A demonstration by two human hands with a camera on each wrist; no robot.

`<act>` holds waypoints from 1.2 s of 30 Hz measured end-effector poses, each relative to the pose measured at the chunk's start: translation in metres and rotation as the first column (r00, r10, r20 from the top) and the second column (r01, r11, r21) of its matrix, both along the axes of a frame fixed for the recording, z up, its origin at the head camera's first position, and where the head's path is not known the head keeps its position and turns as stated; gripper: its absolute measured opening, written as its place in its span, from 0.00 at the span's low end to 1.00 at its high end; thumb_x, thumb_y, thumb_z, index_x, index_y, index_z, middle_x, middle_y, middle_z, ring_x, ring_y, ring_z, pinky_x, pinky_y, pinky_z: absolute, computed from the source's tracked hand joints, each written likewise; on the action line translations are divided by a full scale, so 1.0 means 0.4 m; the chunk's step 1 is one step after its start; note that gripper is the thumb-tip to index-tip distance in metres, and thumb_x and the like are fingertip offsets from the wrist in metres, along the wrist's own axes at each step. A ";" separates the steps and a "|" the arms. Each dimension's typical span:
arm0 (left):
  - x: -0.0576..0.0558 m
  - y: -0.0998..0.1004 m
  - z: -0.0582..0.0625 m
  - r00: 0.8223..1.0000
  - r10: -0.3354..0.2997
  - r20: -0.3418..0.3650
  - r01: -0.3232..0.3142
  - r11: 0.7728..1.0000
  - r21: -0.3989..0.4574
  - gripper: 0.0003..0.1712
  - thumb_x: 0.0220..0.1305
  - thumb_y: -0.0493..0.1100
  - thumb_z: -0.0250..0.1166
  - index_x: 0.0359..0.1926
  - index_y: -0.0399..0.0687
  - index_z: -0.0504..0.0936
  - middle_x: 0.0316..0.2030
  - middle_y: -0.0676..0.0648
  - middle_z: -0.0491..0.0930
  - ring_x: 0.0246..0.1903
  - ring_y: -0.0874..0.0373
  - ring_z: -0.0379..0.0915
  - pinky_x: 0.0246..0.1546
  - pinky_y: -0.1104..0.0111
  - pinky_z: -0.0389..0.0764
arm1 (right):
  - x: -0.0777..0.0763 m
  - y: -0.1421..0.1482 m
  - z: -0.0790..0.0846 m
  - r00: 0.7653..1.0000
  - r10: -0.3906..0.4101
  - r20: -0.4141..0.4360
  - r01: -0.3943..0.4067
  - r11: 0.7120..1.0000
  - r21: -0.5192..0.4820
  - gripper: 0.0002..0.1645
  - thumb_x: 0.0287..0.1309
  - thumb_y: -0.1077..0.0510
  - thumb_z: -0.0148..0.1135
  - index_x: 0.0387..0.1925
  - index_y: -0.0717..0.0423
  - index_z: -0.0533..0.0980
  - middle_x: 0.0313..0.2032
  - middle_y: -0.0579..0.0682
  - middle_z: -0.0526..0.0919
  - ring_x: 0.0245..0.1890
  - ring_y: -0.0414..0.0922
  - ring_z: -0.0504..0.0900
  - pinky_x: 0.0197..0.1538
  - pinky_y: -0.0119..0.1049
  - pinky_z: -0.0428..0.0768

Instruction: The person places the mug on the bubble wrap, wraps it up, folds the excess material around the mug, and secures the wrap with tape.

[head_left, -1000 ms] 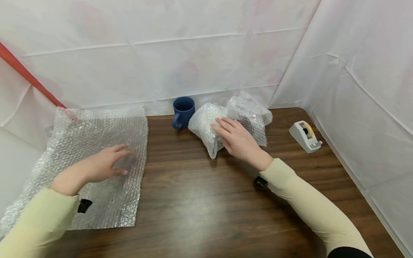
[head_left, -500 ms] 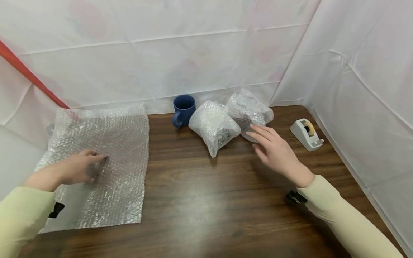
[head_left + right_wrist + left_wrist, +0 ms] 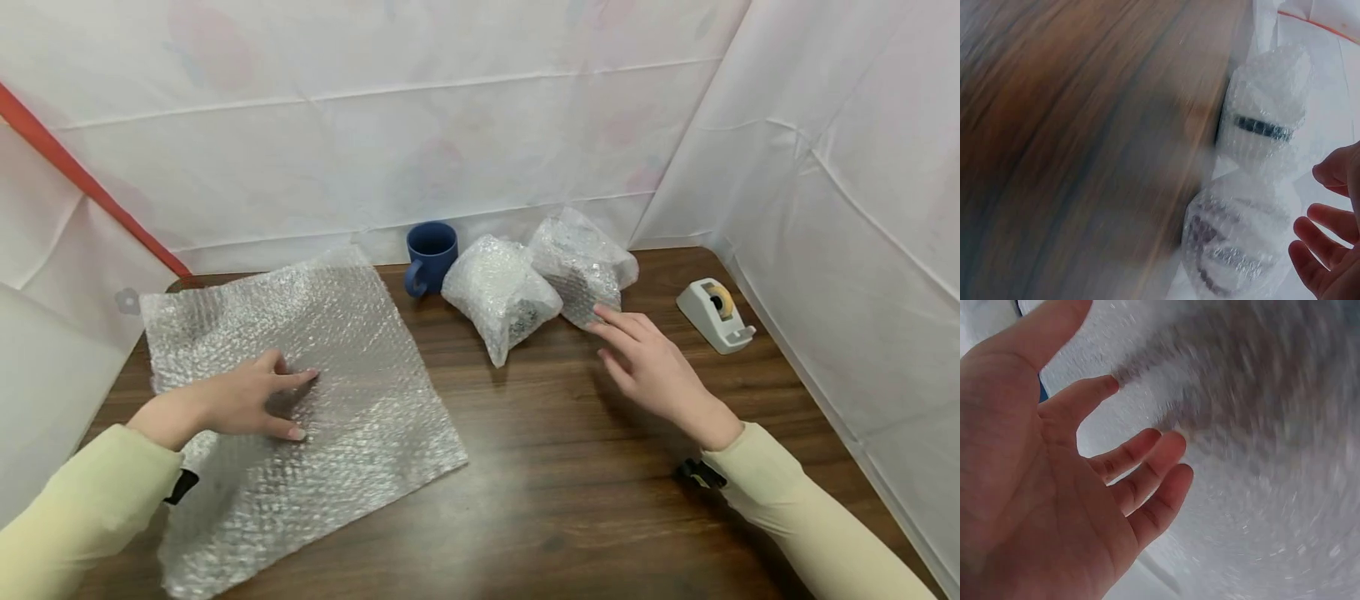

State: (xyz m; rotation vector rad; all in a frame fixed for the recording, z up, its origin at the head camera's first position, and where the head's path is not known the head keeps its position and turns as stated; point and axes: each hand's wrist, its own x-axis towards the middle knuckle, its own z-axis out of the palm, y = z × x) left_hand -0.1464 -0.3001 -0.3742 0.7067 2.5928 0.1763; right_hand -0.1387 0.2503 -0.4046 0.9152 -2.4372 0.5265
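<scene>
Brown wood-grain table (image 3: 540, 508) here, pale cloth (image 3: 375, 158) rising behind and at both sides, a red strip (image 3: 93, 187) slanting down at the left. The bubble wrap sheet (image 3: 360, 433) lies skewed across the table's left, the left hand (image 3: 240, 402) over it, fingers spread; contact, can't tell. Right hand (image 3: 660, 375) now: fingers loosely apart, gripping nothing, near a wrapped bundle (image 3: 577, 262). Blue mug (image 3: 435, 250) at the back, tape dispenser (image 3: 708, 315) far right!

The head camera looks forward and down across the worktop (image 3: 547, 508). The left wrist's, close up, faces the bubble-wrap sheet (image 3: 360, 400); the right wrist's, turned sideways, shares two bubble-wrapped bundles (image 3: 495, 287) with the head view.
</scene>
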 end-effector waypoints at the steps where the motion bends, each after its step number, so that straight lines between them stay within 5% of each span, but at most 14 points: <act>1: 0.001 0.013 -0.001 1.000 -0.011 0.013 0.011 1.000 0.010 0.58 0.50 0.72 0.69 0.72 0.42 0.66 0.46 0.41 0.64 0.38 0.53 0.63 0.35 0.60 0.69 | 0.002 -0.006 0.001 1.000 0.007 0.004 -0.007 1.000 0.003 0.24 0.56 0.66 0.67 0.56 0.59 0.79 0.63 0.59 0.75 0.58 0.56 0.74 0.57 0.52 0.74; 6: 0.000 0.075 -0.007 0.996 -0.067 0.052 0.066 0.997 0.030 0.59 0.50 0.74 0.68 0.74 0.43 0.64 0.48 0.39 0.64 0.41 0.51 0.66 0.39 0.57 0.72 | 0.014 -0.041 0.003 0.996 0.074 0.051 -0.075 0.997 0.026 0.24 0.57 0.66 0.67 0.56 0.58 0.79 0.65 0.57 0.74 0.58 0.55 0.75 0.57 0.51 0.75; 10: -0.027 0.048 0.001 0.985 -0.157 0.075 0.154 0.987 0.044 0.60 0.49 0.74 0.67 0.74 0.43 0.64 0.50 0.38 0.65 0.43 0.51 0.67 0.42 0.55 0.74 | 0.042 -0.152 0.005 0.986 0.134 0.096 -0.137 0.990 0.021 0.23 0.54 0.66 0.68 0.54 0.59 0.79 0.63 0.56 0.75 0.59 0.53 0.75 0.60 0.48 0.75; 16: -0.013 0.117 0.001 0.977 -0.189 0.101 0.187 0.982 0.032 0.61 0.49 0.74 0.67 0.74 0.42 0.62 0.55 0.37 0.67 0.46 0.50 0.72 0.51 0.51 0.76 | 0.075 -0.227 -0.005 0.950 0.243 0.194 -0.257 0.965 0.048 0.24 0.54 0.63 0.72 0.54 0.62 0.79 0.58 0.57 0.79 0.58 0.52 0.77 0.61 0.48 0.74; 19: 0.001 0.150 0.003 0.972 -0.182 0.147 0.182 0.983 0.019 0.63 0.50 0.74 0.67 0.75 0.39 0.58 0.62 0.33 0.64 0.54 0.42 0.72 0.58 0.47 0.72 | 0.094 -0.259 -0.005 0.921 0.179 0.347 -0.225 0.969 0.099 0.28 0.60 0.54 0.70 0.59 0.62 0.76 0.63 0.59 0.74 0.63 0.54 0.72 0.66 0.52 0.68; 22: 0.014 0.182 0.005 0.967 -0.183 0.175 0.186 0.983 0.001 0.64 0.52 0.74 0.66 0.75 0.35 0.55 0.68 0.30 0.60 0.61 0.35 0.67 0.62 0.45 0.67 | 0.106 -0.286 -0.008 0.886 0.032 0.462 -0.125 0.977 0.173 0.39 0.62 0.42 0.66 0.65 0.63 0.71 0.67 0.61 0.68 0.67 0.57 0.67 0.69 0.54 0.63; 28: 0.025 0.225 0.004 0.952 -0.181 0.249 0.185 0.983 0.005 0.63 0.56 0.71 0.66 0.76 0.34 0.52 0.74 0.30 0.50 0.70 0.36 0.54 0.68 0.47 0.59 | 0.104 -0.313 -0.031 0.867 -0.162 0.470 -0.017 0.935 0.353 0.58 0.56 0.27 0.62 0.69 0.68 0.64 0.68 0.69 0.64 0.66 0.66 0.63 0.65 0.54 0.68; 32: 0.018 0.235 0.000 0.922 -0.218 0.321 0.192 0.975 0.112 0.58 0.59 0.64 0.69 0.76 0.34 0.53 0.58 0.41 0.71 0.54 0.50 0.73 0.55 0.57 0.74 | 0.090 -0.301 -0.030 0.843 -0.218 0.491 -0.023 0.898 0.439 0.63 0.50 0.25 0.66 0.70 0.68 0.63 0.69 0.69 0.61 0.66 0.66 0.62 0.61 0.52 0.72; 36: 0.000 0.222 -0.001 0.905 -0.284 0.315 0.213 0.947 0.242 0.49 0.60 0.55 0.72 0.74 0.38 0.61 0.39 0.53 0.73 0.34 0.60 0.72 0.38 0.66 0.76 | 0.068 -0.271 -0.014 0.787 -0.265 0.557 -0.034 0.882 0.469 0.63 0.47 0.27 0.70 0.72 0.64 0.62 0.73 0.64 0.56 0.69 0.64 0.58 0.62 0.52 0.71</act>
